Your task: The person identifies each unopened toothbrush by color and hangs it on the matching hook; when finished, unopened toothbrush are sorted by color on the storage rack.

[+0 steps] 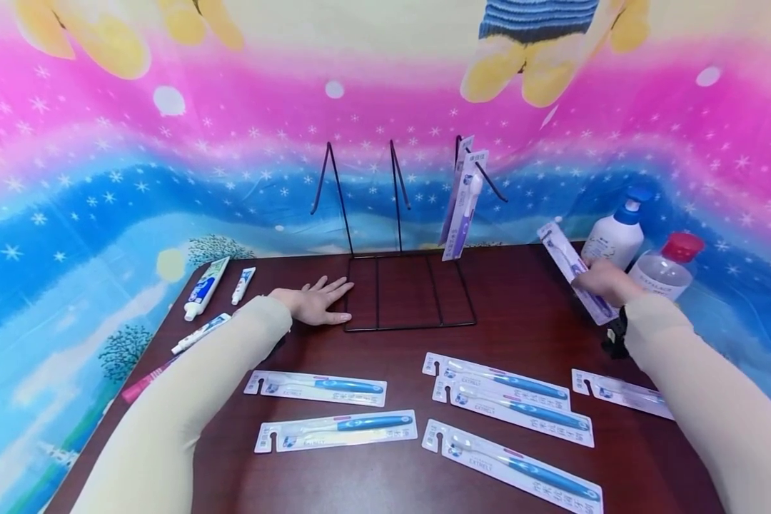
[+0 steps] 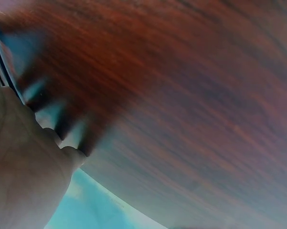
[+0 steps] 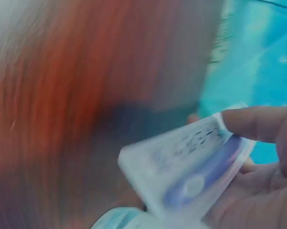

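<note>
A black wire display rack with three pairs of upright prongs stands at the back of the table. My left hand lies beside its left end, fingers spread and fingertips at the base wire; the left wrist view shows the palm edge over the wood. On the right, my right hand pinches a packaged toothbrush with a purple handle, tilted, near two bottles. In the right wrist view the thumb lies on the face of this pack. Two toothbrush packs hang from the rack's right hook.
Several blue-handled toothbrush packs lie across the front, and another pack lies partly under my right forearm. Toothpaste tubes lie at the left edge. A white pump bottle and a red-capped bottle stand at the right.
</note>
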Motion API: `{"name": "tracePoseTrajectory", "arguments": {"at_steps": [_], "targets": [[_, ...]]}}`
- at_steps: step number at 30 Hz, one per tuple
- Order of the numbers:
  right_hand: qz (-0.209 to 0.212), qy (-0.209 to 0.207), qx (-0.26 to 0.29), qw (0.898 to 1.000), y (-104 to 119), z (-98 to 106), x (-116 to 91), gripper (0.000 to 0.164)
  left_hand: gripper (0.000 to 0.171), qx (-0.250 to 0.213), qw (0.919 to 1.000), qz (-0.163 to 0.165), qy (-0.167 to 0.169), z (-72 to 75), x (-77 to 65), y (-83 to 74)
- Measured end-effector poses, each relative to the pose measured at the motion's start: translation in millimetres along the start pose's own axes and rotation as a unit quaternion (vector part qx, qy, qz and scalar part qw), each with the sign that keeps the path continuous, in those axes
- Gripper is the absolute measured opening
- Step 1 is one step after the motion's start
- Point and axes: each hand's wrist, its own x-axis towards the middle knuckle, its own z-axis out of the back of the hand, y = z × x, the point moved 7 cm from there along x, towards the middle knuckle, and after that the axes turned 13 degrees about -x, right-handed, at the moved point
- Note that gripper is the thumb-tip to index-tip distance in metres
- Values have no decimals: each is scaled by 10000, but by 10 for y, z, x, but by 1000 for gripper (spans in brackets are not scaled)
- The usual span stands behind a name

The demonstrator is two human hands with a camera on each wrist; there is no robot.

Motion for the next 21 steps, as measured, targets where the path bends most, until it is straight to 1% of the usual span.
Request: {"name": "tracePoseTrajectory", "arguments": {"at_steps": [2, 5, 7, 10, 12, 14, 17, 19, 21], "targets": [[121, -309, 477, 9983, 84, 79, -83, 50, 85, -17, 10000, 8, 15, 6, -3, -10], [214, -660, 1111, 9914, 237, 202, -239, 54, 85, 17, 10000, 48, 14, 8, 12, 9], [251, -844, 1226, 9885, 351, 286, -361, 60, 84, 35, 10000, 47, -4, 14, 12, 13], [357, -1000, 1178, 9874, 553, 388, -564, 68, 84, 53, 10000, 33, -24, 12, 17, 20], [469, -1114, 991, 9877, 702, 434, -710, 69, 84, 41, 10000, -7, -30, 13, 7, -1], [665, -1183, 919, 9865, 863, 449, -848, 66, 84, 34, 10000, -16, -20, 7, 7, -5], [1090, -1299, 829, 9820, 1094, 419, -1017, 58, 84, 18, 10000, 0, -13, 5, 5, -3], [1337, -1375, 793, 9782, 1219, 375, -1102, 51, 84, 24, 10000, 18, -13, 2, 5, -1], [1499, -1458, 723, 9752, 1316, 319, -1167, 45, 84, 22, 10000, 13, -11, -2, 14, -1]]}}
